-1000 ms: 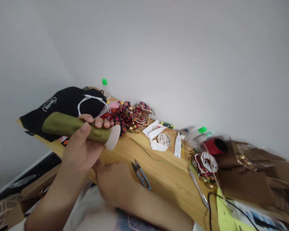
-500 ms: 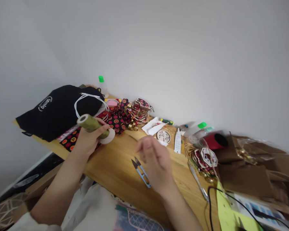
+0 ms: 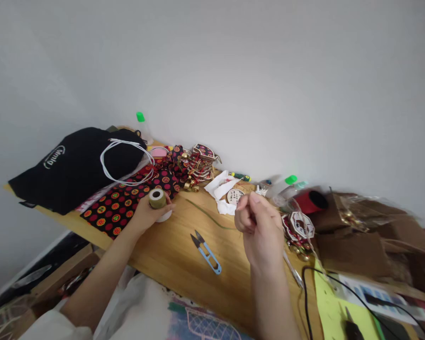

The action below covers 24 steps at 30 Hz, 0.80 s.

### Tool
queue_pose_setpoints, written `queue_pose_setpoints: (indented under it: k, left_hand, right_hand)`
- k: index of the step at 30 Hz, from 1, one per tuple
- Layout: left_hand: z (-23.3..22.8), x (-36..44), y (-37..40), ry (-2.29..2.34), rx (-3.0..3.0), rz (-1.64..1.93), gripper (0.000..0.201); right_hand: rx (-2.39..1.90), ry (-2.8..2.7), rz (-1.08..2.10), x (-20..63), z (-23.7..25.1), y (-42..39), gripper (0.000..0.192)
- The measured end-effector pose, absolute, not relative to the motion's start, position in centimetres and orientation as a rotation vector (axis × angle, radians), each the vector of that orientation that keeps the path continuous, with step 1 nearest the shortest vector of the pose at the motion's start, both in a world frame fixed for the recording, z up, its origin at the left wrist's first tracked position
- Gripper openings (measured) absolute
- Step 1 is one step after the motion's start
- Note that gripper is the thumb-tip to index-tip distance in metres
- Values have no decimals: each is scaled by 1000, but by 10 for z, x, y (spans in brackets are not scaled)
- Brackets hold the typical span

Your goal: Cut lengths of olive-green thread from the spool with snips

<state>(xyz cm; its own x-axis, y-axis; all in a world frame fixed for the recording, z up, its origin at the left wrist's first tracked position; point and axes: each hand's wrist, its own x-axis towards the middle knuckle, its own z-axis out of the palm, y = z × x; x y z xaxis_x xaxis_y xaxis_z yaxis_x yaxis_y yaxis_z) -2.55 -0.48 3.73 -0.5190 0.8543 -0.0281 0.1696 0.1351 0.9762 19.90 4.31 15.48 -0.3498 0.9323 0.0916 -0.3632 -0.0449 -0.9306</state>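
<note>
Thread is what I read between the hands in the only view I have, the head camera: my left hand (image 3: 146, 213) is wrapped around an olive-green spool (image 3: 157, 199) standing on its white flange on the wooden table (image 3: 170, 250), end-on to the lens, and a thin green strand (image 3: 207, 216) runs from just right of that hand across the bare wood toward my right hand (image 3: 258, 226). The right hand is raised off the table with fingers curled and thumb pressed to forefinger in a pinch; I take it to be closed on the strand's end, though the strand is too fine to see inside the pinch. The two hands are well apart. Between them, nearer me, lie blue-handled thread snips (image 3: 206, 249). Behind the left hand sit patterned red-and-black fabric (image 3: 120, 205) and a black drawstring bag (image 3: 74, 165); beyond the right hand are crumpled white paper (image 3: 221, 191) and a pile of red ornaments (image 3: 299, 229), blurred at that side. My worry is the slack strand: pulled sideways, it could drag over the snips or snag the ornaments just right of the pinch. If the left grip slackens the spool may tip and roll, spilling turns. A light pinch could also lose the end.
</note>
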Motion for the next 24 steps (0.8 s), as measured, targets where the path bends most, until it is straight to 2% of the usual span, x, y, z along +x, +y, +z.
queue_pose_setpoints:
  k: [7, 18, 24]
  left_hand:
    - [35, -37, -5, 1844, 1102, 1324, 33]
    - [63, -42, -19, 1713, 1115, 1461, 55]
    - [73, -57, -35, 1653, 1186, 1660, 39]
  right_hand:
    - [-747, -1119, 1423, 211, 164, 44, 26]
    - [-937, -1777, 1237, 206, 162, 45, 31]
    - [-936, -2237, 954, 161, 159, 90, 31]
